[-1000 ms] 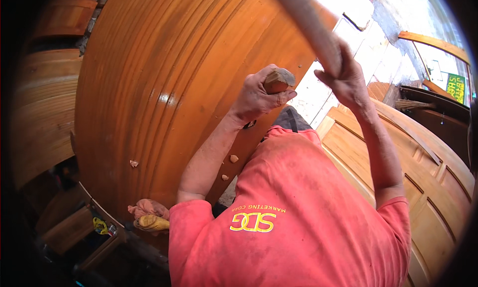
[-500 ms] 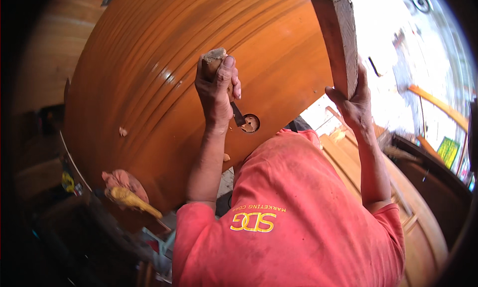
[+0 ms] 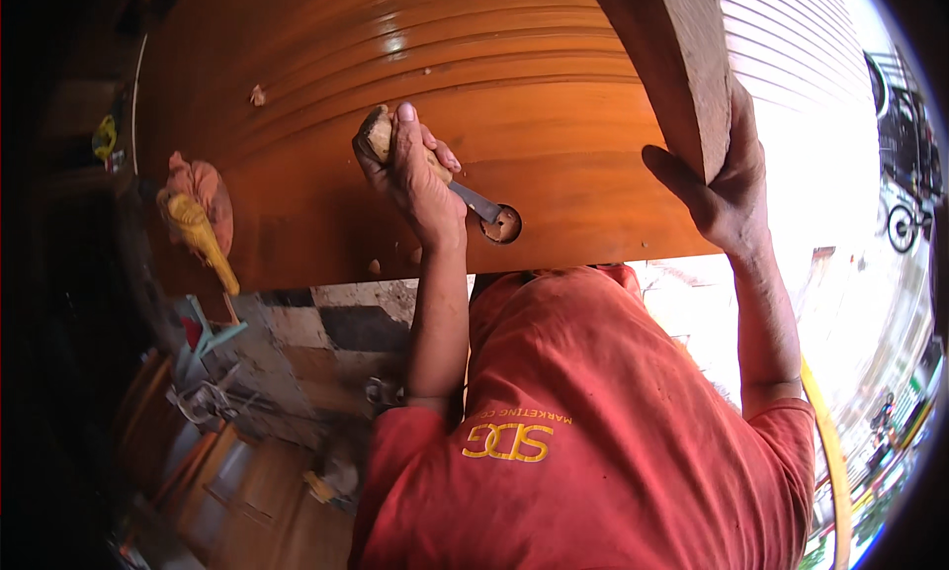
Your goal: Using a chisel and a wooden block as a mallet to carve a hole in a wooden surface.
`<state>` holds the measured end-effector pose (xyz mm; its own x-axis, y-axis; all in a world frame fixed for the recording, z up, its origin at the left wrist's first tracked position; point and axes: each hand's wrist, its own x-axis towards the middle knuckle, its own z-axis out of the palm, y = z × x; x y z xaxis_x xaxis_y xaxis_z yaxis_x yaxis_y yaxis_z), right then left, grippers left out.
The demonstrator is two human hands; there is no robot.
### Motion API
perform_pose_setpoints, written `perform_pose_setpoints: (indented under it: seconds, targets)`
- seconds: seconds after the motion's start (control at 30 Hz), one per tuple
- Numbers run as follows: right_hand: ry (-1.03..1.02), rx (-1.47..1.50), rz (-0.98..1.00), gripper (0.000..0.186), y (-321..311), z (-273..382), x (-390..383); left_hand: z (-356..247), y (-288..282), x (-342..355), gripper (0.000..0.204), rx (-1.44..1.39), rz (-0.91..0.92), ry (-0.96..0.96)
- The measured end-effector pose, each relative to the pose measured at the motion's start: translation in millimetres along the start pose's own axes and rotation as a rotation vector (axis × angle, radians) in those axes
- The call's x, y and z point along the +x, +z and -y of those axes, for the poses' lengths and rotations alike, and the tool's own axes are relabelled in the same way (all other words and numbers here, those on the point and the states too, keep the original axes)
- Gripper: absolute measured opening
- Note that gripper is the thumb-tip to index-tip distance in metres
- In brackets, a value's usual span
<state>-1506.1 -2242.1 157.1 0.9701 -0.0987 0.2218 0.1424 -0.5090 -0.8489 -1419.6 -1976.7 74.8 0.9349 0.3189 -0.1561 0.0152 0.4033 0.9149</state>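
Note:
A chisel (image 3: 476, 202) with a pale wooden handle is wrapped in my left hand (image 3: 425, 189), thumb along the handle's butt end. The blade slants down to the right, its tip inside a round hole (image 3: 511, 236) near the close edge of an orange-brown varnished door panel (image 3: 573, 189). Light chips and raw wood show inside the hole. My right hand (image 3: 736, 199) grips the lower end of a thick wooden block (image 3: 682, 61), held raised over the panel's right side and apart from the chisel. The block's upper end runs out of view.
On the panel's left lie a pinkish cloth (image 3: 208, 189) and a yellow-handled tool (image 3: 200, 239). Wood chips (image 3: 258, 95) are scattered on the panel. Below at the left are a tiled floor (image 3: 361, 328) and wooden boards (image 3: 252, 501). A bicycle (image 3: 902, 224) stands far right in bright light.
The view has turned, so the panel's near edge now runs almost level. The chisel leans flatter, its tip still in the hole. Both hands keep their grips.

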Motion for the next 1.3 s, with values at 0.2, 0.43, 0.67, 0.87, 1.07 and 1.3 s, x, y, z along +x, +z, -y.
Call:
perform_pose_setpoints:
  seconds: [0.2, 0.43, 0.67, 0.87, 1.07, 1.3]
  targets:
    - [-0.17, 0.005, 0.176, 0.081, 32, 23, 60, 8, -16, 0, 0.024, -0.09, -0.172, 0.027]
    - [-0.247, 0.35, 0.126, 0.083, 87, 129, 164, 7, -12, -17, 0.014, -0.13, -0.253, 0.133]
    - [-0.55, -0.731, 1.229, 0.068, 147, 104, 200, 13, -22, -7, 0.022, -0.112, -0.203, 0.073]
    - [-0.499, -0.766, 0.946, 0.07, 140, 119, 229, 7, -5, -4, 0.024, -0.123, -0.082, -0.002]
    - [-0.411, -0.781, 1.196, 0.069, 156, 74, 208, 12, -22, -3, 0.024, -0.014, -0.121, -0.091]
    - [-0.581, -0.771, 0.96, 0.068, 151, 47, 217, 13, -15, -1, 0.03, -0.057, -0.067, -0.077]
